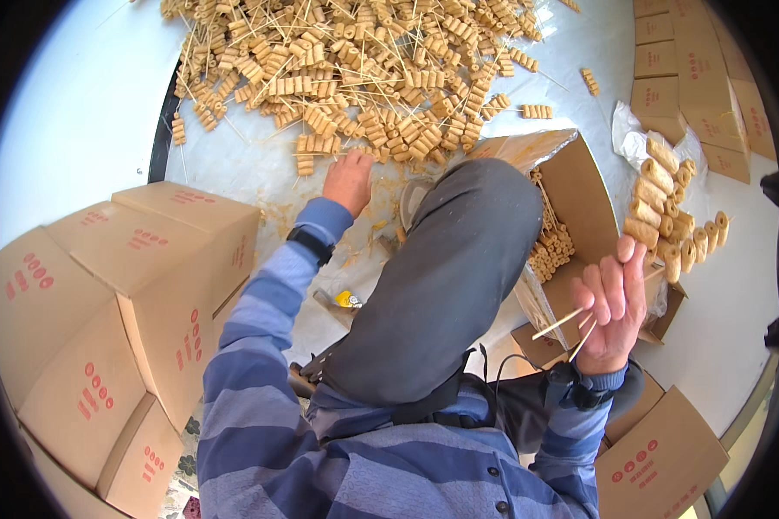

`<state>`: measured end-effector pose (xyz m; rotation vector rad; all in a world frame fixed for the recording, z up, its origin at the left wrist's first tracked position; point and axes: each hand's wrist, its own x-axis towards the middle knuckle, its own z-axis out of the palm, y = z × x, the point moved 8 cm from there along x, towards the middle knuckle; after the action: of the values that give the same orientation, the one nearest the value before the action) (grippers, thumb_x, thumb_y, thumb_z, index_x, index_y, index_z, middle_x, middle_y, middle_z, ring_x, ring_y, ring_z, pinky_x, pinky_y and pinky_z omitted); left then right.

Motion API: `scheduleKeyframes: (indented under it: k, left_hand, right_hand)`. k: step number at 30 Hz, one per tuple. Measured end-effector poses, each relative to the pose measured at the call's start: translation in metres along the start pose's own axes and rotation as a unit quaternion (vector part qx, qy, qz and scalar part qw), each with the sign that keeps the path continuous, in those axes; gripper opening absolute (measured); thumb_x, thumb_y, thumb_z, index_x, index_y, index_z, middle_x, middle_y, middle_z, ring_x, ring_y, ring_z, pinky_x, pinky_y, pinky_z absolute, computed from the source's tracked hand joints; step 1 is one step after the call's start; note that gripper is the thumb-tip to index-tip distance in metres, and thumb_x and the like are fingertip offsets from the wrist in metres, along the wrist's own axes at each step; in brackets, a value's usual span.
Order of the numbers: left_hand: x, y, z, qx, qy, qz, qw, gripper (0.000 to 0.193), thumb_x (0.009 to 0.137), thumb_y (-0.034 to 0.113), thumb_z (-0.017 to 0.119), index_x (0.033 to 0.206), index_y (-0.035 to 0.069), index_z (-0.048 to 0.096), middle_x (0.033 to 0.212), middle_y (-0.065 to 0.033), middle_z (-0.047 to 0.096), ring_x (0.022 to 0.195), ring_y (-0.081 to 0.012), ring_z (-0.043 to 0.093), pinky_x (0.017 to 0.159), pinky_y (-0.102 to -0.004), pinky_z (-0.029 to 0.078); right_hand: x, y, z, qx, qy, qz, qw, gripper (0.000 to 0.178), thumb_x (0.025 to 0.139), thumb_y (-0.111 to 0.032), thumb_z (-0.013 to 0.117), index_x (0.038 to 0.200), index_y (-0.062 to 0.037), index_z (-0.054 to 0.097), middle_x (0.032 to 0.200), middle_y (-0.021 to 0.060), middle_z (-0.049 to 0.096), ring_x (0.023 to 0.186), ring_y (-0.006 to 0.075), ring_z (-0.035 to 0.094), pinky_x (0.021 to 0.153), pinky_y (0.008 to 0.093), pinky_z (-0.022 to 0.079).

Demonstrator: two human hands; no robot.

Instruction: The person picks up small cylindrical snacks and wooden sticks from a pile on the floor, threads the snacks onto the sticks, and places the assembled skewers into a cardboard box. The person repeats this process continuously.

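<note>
Skewers [658, 195] of tan, hollow rolled pieces, several together, are gripped by their thin sticks in my right hand [610, 303]. The rolls fan out above the fingers, and bare stick ends poke out below. My left hand [350, 182] is at the near edge of a big heap of the same skewers [363, 69]. Its bent fingertips meet the stick of one skewer [306, 159], though they are partly hidden. Between the hands is my bent knee in dark trousers. Beside it, an open carton [584, 186] holds stacked skewers [552, 246].
Closed cardboard boxes [164, 277] are stacked at the left, more boxes [692, 78] at the far right, and another box [662, 454] at the lower right. Clear plastic [632, 130] lies past the open carton. Crumbs and a small yellow packet [347, 299] lie near my left forearm.
</note>
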<state>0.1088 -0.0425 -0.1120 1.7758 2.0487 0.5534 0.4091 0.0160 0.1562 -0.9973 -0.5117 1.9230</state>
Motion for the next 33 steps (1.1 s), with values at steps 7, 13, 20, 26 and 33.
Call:
scheduleKeyframes:
  k: [7,13,20,26,33]
  left_hand:
    - [0.037,-0.059,0.111,0.261,-0.110,0.016,0.959,0.018,0.091,0.015,0.053,0.103,0.013,0.067,0.105,-0.0083,0.060,0.106,-0.0281,0.058,0.092,-0.0411,0.042]
    - [0.057,-0.071,0.108,0.083,-0.212,-0.078,0.971,0.024,0.096,0.017,0.053,0.116,0.005,0.060,0.108,-0.0188,0.066,0.106,-0.0343,0.063,0.092,-0.0476,0.047]
    - [0.071,-0.025,-0.057,-0.586,-0.125,-0.259,0.757,0.024,0.100,0.029,0.057,0.105,0.005,0.058,0.086,-0.0077,0.065,0.069,-0.0137,0.059,0.061,-0.0274,0.049]
    - [0.026,0.134,-0.229,-0.791,-0.073,-0.110,0.597,0.041,0.107,0.041,0.045,0.120,0.002,0.055,0.099,-0.0118,0.066,0.082,-0.0189,0.063,0.077,-0.0342,0.053]
    - [-0.026,0.308,-0.183,-0.857,-0.173,-0.047,0.483,0.050,0.107,0.037,0.045,0.144,0.003,0.044,0.130,-0.0102,0.059,0.108,-0.0180,0.059,0.093,-0.0363,0.051]
  right_hand:
    - [-0.005,-0.004,-0.027,-0.174,0.002,0.037,0.984,0.036,0.112,-0.034,0.033,0.108,-0.0019,0.049,0.051,-0.0063,0.028,0.039,0.0070,0.025,0.039,0.0263,0.036]
    - [-0.006,0.007,-0.041,-0.204,0.046,0.080,0.975,0.035,0.111,-0.030,0.034,0.109,0.0002,0.050,0.051,-0.0053,0.028,0.039,0.0076,0.025,0.039,0.0274,0.037]
    - [-0.007,0.032,-0.016,-0.101,-0.033,0.139,0.985,0.035,0.111,-0.030,0.037,0.109,-0.0025,0.059,0.052,-0.0049,0.030,0.041,0.0092,0.028,0.043,0.0295,0.038]
    - [-0.032,0.035,0.014,-0.014,-0.111,0.127,0.986,0.037,0.111,-0.038,0.032,0.109,-0.0077,0.054,0.054,-0.0058,0.032,0.042,0.0081,0.031,0.046,0.0295,0.039]
    - [-0.087,0.026,0.030,-0.134,-0.148,0.065,0.978,0.042,0.111,-0.038,0.033,0.108,-0.0029,0.055,0.054,-0.0027,0.034,0.046,0.0108,0.035,0.056,0.0324,0.049]
